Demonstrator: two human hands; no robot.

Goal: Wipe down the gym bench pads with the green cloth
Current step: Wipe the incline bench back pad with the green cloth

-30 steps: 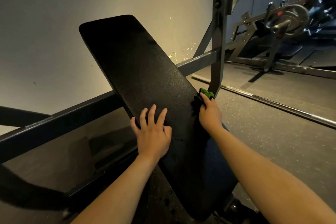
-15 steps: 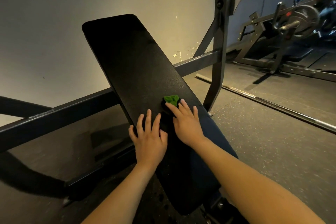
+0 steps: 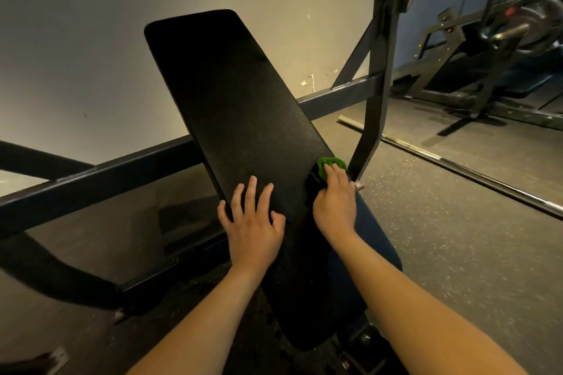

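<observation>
The long black bench pad (image 3: 231, 106) slopes up and away from me toward the wall. My left hand (image 3: 253, 222) rests flat on the pad's lower left part, fingers spread. My right hand (image 3: 335, 201) is at the pad's right edge and presses the bunched green cloth (image 3: 327, 163) against it; only the cloth's top shows beyond the fingertips. The lower end of the pad runs down between my forearms.
A dark steel upright (image 3: 380, 70) of the rack stands just right of the cloth, with a crossbar (image 3: 91, 179) behind the pad. A chrome barbell (image 3: 472, 173) lies on the rubber floor to the right. Another weight machine (image 3: 502, 39) stands at the back right.
My right hand has slid the green cloth from the middle of the pad out to its right edge. The left hand has stayed in place on the pad.
</observation>
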